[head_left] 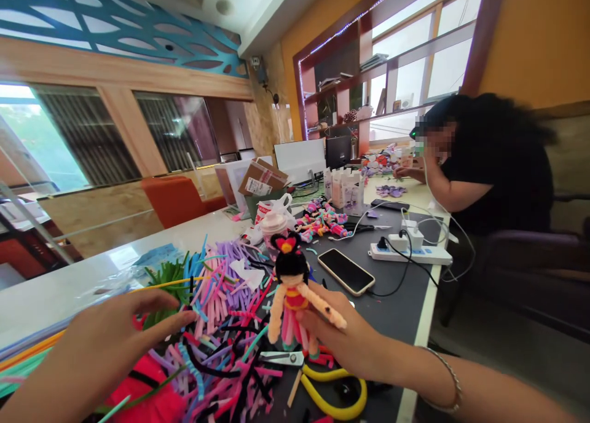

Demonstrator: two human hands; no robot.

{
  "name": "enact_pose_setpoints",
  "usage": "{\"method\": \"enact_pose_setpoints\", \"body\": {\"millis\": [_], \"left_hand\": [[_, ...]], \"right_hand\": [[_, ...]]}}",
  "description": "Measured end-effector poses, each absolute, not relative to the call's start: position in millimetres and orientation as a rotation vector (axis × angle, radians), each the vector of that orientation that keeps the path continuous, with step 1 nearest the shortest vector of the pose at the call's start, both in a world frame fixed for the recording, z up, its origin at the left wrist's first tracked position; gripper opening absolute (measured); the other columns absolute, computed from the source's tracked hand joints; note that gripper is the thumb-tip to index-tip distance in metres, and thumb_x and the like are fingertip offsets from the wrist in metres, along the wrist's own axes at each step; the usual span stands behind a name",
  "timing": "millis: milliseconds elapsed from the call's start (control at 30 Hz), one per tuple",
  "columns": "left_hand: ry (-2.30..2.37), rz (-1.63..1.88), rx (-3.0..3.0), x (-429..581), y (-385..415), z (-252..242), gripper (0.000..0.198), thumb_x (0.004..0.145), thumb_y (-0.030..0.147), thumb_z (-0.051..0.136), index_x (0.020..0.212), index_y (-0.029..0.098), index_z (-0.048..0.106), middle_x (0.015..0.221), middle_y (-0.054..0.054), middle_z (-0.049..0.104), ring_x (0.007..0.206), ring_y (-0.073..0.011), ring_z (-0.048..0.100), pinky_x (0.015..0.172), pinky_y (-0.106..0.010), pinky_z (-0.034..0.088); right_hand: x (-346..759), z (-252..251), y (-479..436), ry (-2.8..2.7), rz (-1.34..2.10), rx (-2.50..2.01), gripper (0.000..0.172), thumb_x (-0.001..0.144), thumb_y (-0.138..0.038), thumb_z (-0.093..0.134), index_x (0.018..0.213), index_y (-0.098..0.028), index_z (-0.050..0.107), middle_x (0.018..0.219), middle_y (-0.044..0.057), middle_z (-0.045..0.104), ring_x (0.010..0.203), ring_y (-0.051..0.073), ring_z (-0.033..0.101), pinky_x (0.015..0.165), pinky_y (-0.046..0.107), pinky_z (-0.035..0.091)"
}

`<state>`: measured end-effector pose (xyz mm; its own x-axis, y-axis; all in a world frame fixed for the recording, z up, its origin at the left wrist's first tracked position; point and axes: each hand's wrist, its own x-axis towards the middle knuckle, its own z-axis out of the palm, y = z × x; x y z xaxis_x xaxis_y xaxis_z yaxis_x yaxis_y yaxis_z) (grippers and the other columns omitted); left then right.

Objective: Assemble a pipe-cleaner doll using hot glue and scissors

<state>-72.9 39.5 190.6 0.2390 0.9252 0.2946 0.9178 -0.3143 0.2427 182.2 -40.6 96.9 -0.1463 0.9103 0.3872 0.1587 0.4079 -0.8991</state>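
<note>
Doll [294, 299] (its back out of sight) in person's right hand [354, 337]

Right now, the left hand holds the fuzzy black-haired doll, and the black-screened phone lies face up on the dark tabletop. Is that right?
Not quite: the head view shows the right hand holding the fuzzy black-haired doll; the black-screened phone does lie face up on the dark tabletop.

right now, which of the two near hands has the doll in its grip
The right hand, with the bracelet on its wrist, holds the doll; the left hand has its thumb and forefinger apart.
</note>
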Motion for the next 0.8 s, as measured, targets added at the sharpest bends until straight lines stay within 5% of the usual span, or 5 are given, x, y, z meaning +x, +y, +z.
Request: {"method": "enact_pose_setpoints", "body": {"millis": [133,267,500,633,800], "left_hand": [[1.562,0.557,2.219,-54.1,30.1,186.3,0.052,0.061,0.063,0.062,0.092,0.022,0.065,0.102,-0.007,0.070,0.096,-0.0291,0.062,0.090,-0.043,0.044],[1.132,0.625,1.972,-33.6,26.5,160.5,0.065,0.063,0.061,0.066,0.113,0.020,0.052,0.109,-0.011,0.066,0.098,-0.0271,0.063,0.086,-0.040,0.049],[0.749,0.520,1.792,-7.2,33.6,131.2,0.043,0.068,0.050,0.071,0.091,0.016,0.059,0.089,-0.005,0.065,0.086,-0.0207,0.061,0.079,-0.032,0.049],[0.753,0.559,1.839,-3.4,32.1,132.8,0.029,0.069,0.041,0.071,0.076,0.015,0.058,0.074,0.000,0.060,0.072,-0.0148,0.056,0.069,-0.026,0.046],[0.830,0.674,1.801,-5.9,28.2,137.3,0.029,0.064,0.040,0.073,0.072,0.016,0.059,0.073,-0.002,0.064,0.073,-0.0174,0.059,0.068,-0.027,0.047]], "right_hand": [[173.6,98.9,-44.6,-1.636,0.876,-0.979,0.018,0.091,-0.031,0.044,0.079,-0.018,0.046,0.060,-0.006,0.043,0.048,0.006,0.040,0.048,0.020,0.035],[169.8,99.0,-51.1,-1.704,0.837,-0.959,0.017,0.093,-0.027,0.043,0.082,-0.017,0.051,0.068,-0.004,0.047,0.058,0.007,0.041,0.057,0.019,0.037],[172.1,93.8,-54.6,-1.680,1.139,-0.967,0.028,0.096,-0.038,0.037,0.090,-0.017,0.055,0.058,-0.005,0.052,0.044,0.005,0.040,0.044,0.016,0.031],[176.5,93.2,-53.2,-1.761,1.091,-0.946,0.024,0.094,-0.034,0.043,0.083,-0.016,0.055,0.063,-0.004,0.053,0.046,0.004,0.040,0.046,0.016,0.032],[177.3,81.8,-48.6,-1.710,1.104,-0.910,0.026,0.086,-0.041,0.056,0.090,-0.015,0.061,0.067,-0.004,0.052,0.056,0.007,0.040,0.053,0.019,0.034]]}}
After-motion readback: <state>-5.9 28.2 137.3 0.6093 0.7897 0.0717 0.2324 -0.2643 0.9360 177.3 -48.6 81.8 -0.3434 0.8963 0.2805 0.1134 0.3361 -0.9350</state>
